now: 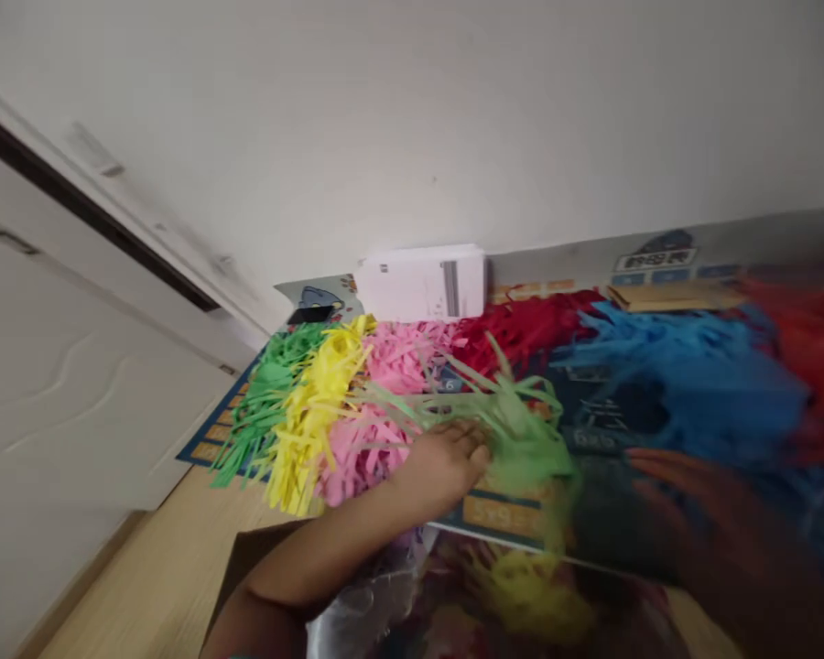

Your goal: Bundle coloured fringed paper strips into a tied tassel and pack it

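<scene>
Blur: the right half of the view is smeared; the right hand (693, 503) shows only as a dark reddish shape, fingers pointing left, so I cannot tell whether it is closed or slack.
Cut off: the right forearm runs out of the lower right corner; the left arm enters from the bottom edge.
Hidden: the left hand (446, 462) has its fingertips buried in the light green paper strips (515, 416), so the grip itself is covered; the fingers look curled into the bundle, grasping it.
Thing at hand: the light green paper strips fan out up and to the right of the left hand, touching it, over the printed mat (508, 517).
Right hand relation: just right of the light green bundle, apart from it, below the blue strips (679, 366).
Sorted heaps: dark green strips (265, 403), yellow strips (316, 412), pink strips (384, 403) lie side by side left of the left hand; red strips (522, 325) sit behind.
Back edge: a white box (422, 282) stands against the wall (412, 119).
Foreground: a blurred mixed pile (515, 595) of strips lies under the mat's near edge, yellow the only clear colour.
Left: a white door (61, 384), wooden floor (151, 567) beneath.
</scene>
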`<state>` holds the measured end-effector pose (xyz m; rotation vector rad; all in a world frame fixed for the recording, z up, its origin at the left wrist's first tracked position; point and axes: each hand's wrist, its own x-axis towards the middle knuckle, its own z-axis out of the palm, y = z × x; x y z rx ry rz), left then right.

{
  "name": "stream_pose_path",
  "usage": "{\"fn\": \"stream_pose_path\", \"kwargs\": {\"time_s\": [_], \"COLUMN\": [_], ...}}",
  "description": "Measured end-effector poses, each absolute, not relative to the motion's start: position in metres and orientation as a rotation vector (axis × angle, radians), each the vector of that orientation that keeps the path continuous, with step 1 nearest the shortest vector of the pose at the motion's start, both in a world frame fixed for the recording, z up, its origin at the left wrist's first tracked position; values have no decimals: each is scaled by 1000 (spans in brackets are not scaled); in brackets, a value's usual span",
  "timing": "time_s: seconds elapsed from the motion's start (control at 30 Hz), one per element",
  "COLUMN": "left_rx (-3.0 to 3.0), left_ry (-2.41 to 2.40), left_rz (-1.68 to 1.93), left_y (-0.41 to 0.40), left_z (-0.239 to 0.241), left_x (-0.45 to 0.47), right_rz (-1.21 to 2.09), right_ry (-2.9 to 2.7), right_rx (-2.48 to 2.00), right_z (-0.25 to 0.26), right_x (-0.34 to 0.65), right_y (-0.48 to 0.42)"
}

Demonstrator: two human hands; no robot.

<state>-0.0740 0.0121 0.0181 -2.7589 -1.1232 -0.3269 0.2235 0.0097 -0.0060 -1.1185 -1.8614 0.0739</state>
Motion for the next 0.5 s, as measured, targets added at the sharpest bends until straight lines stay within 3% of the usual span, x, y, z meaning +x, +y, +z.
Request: {"fn": "stream_pose_path", "kwargs": {"time_s": [0.2, 0.5], "left_rx": [-2739, -2719], "left_ry": [-1332, -1603], "left_rz": [-406, -403], "left_y": [7, -8], "left_z": [-24, -36], "left_x": [-61, -51], "right_rz": [331, 126], "right_ry": [-2238, -2466], "right_rx": [-741, -1133], "right_z": [-22, -43], "right_x": [172, 144], "right_y": [-14, 31]}}
